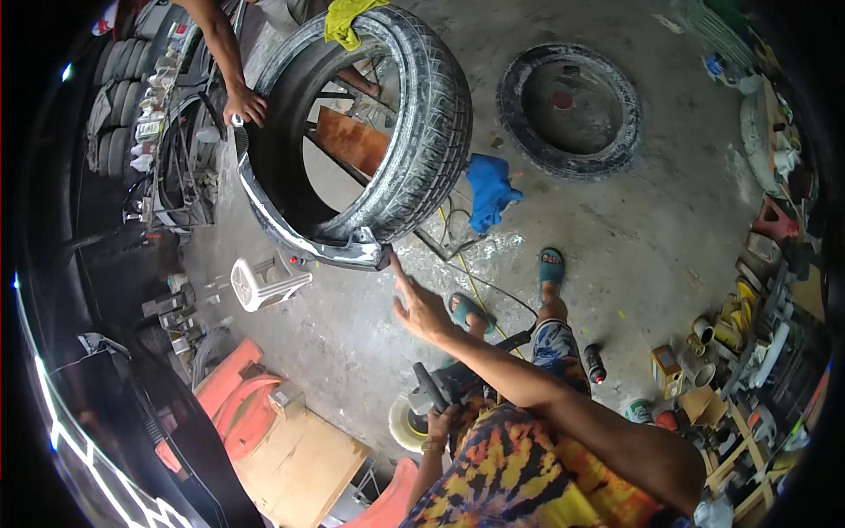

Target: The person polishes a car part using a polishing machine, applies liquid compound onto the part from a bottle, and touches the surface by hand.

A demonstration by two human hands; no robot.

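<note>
My left hand [440,422], with a watch on its wrist, grips a polisher [431,387] with a round pale pad [407,426] low in view. My right hand [421,308] reaches forward with its index finger stretched out and holds nothing. Its fingertip is at or very near the dark end of a long curved black panel [295,242], which looks like a car trim part; contact is unclear. That panel lies along the near side of a large whitened tire [431,114]. A yellow cloth [350,18] hangs over the tire's top.
Another person's hand [246,106] rests at the panel's far left end. A second tire [629,123] lies on the floor, right of a blue cloth [489,192]. A white stool [264,286], cables and a dark bottle [595,363] are around. Clutter lines both sides.
</note>
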